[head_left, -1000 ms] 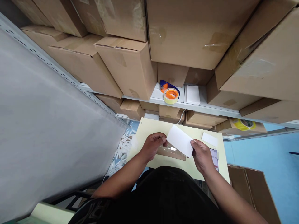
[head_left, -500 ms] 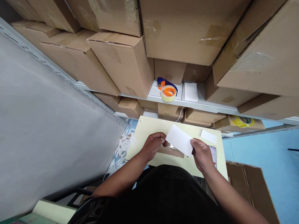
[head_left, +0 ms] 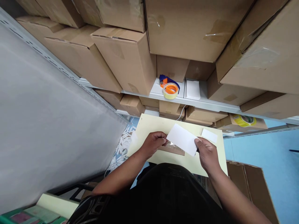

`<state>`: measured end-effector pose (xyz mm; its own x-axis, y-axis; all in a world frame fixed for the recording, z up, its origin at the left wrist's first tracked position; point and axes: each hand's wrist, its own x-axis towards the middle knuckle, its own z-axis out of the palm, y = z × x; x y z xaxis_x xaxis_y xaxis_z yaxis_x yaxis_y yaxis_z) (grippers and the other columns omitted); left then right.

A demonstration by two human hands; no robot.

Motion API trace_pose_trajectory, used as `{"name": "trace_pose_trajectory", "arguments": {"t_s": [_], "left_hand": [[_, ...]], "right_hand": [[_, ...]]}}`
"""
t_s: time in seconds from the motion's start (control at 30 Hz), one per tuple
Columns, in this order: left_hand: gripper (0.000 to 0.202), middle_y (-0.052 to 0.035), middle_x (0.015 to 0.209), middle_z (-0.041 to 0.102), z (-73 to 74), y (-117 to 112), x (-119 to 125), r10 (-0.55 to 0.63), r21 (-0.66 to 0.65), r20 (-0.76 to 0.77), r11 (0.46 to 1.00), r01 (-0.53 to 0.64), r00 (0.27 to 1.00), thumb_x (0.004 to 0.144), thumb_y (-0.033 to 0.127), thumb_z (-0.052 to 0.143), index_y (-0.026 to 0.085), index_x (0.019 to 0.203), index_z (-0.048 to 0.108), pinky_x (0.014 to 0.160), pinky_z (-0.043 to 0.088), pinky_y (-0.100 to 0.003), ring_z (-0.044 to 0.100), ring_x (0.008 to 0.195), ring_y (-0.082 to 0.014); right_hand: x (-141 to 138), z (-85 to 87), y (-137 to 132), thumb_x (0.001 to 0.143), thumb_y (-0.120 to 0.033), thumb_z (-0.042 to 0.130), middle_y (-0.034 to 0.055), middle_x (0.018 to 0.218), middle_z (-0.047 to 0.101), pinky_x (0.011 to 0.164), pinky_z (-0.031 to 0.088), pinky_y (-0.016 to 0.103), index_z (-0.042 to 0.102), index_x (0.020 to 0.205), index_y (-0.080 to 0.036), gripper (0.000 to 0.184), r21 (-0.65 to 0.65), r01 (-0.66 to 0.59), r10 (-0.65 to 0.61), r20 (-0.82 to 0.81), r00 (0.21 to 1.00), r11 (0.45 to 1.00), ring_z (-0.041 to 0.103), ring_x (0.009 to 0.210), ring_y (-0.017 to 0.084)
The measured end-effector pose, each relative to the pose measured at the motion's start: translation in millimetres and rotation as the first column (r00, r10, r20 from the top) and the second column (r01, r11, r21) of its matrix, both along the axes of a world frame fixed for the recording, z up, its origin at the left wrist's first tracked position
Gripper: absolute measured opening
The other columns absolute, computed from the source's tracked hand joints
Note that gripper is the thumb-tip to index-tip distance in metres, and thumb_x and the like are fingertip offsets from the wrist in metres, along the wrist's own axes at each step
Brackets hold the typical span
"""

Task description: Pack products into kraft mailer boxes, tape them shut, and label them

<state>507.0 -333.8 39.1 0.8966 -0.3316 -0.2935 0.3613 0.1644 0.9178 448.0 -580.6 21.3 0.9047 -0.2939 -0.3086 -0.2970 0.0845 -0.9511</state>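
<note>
A blank white label-like sheet (head_left: 181,139) is held tilted above the table, between my two hands. My right hand (head_left: 207,152) pinches its right end between thumb and fingers. My left hand (head_left: 153,143) is closed in a pinch at the sheet's left corner, the fingertips touching it. Beneath the sheet, a flat brown cardboard package (head_left: 171,150) with shiny clear tape lies on the pale yellow table (head_left: 151,123), partly covered by the sheet and left fingers. A small stack of white sheets (head_left: 209,135) lies beyond my right hand.
Above the table, a shelf (head_left: 210,105) carries cardboard boxes (head_left: 126,59), a tape dispenser (head_left: 170,88) and a white paper stack (head_left: 192,89). A yellow tape roll (head_left: 244,120) rests on a lower box. White paper strips (head_left: 121,146) litter the left floor; an open carton (head_left: 251,183) stands right.
My right hand has moved slightly right with the sheet, and now covers the phone that showed beside it. My left hand keeps its pinch. The whole view has shifted a little.
</note>
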Motion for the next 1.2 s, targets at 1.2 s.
{"name": "trace_pose_trajectory", "arguments": {"t_s": [1.2], "left_hand": [[0.011,0.0,0.063,0.062,-2.7,-1.7,-22.2,-0.059,0.116,0.078,0.992,0.049,0.995,0.073,0.026,0.064,0.017,0.067,0.067,0.067,0.042,-0.028,0.054,0.066,-0.0145]], "right_hand": [[-29.6,-3.6,-5.4,0.082,-0.06,0.073,0.0011,0.065,0.066,0.056,0.043,0.028,0.079,0.086,-0.021,0.04,-0.07,0.008,-0.009,-0.006,1.0,0.997,0.055,0.06,0.018]]}}
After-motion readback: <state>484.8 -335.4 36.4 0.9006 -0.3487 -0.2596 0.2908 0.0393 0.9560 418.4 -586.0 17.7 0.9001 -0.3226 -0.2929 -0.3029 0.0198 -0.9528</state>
